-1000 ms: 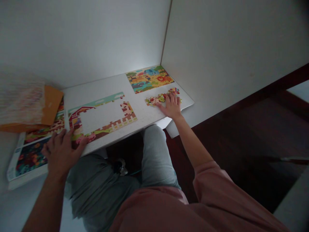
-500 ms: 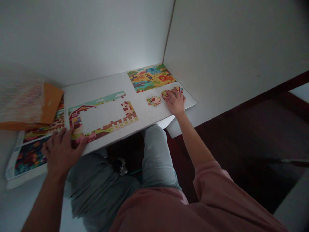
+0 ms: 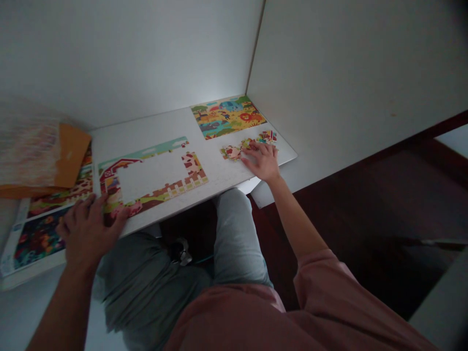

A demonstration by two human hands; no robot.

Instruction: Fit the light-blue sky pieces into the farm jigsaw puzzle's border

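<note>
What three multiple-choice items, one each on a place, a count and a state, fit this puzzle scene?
1. Where does the finished animal puzzle lie?
A. far corner by the walls
B. on the lap
C. under the left hand

2. How many hands touch the white table?
A. none
B. one
C. two

3. The farm puzzle is:
A. complete
B. a frame with a bare middle
C. stacked in a box

Answers: 1 A, it sits where both walls meet; 2 C, the left hand and right hand both rest there; 3 B, only its border is joined.

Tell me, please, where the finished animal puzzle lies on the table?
The finished animal puzzle lies at the far right corner of the white table, against the wall corner, just beyond the loose pieces under the right hand.
</note>
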